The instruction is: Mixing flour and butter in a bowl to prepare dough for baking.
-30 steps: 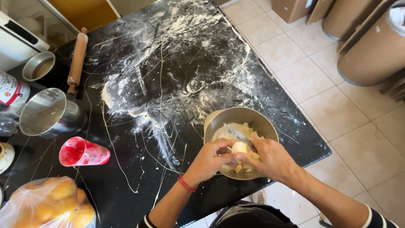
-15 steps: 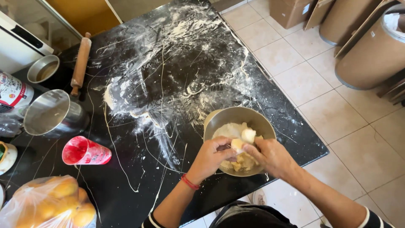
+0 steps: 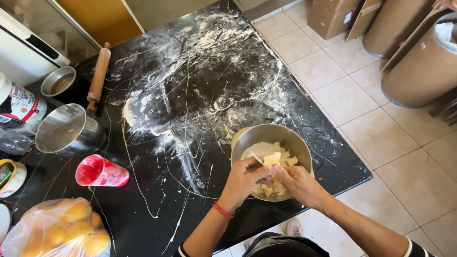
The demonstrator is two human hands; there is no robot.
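A steel bowl [image 3: 266,134] stands near the front right corner of the black, flour-dusted table [image 3: 190,85]. It holds flour and pale yellow butter chunks [image 3: 285,159]. Both hands are over the bowl. My left hand [image 3: 245,181], with a red band at the wrist, and my right hand [image 3: 297,183] pinch one butter piece [image 3: 271,159] between their fingertips. A thin blade or utensil seems to poke out by the left thumb; I cannot tell what it is.
A red cup [image 3: 100,171] lies on its side at the left. Behind it are a steel pot [image 3: 69,131], a small round tin [image 3: 59,81], a wooden rolling pin [image 3: 98,76] and a bag of oranges [image 3: 59,228]. Cardboard drums [image 3: 419,62] stand on the tiled floor.
The view has shifted slightly. Both hands stayed over the bowl, working the butter; the held piece now sits higher between the fingertips, with more chunks in the bowl.
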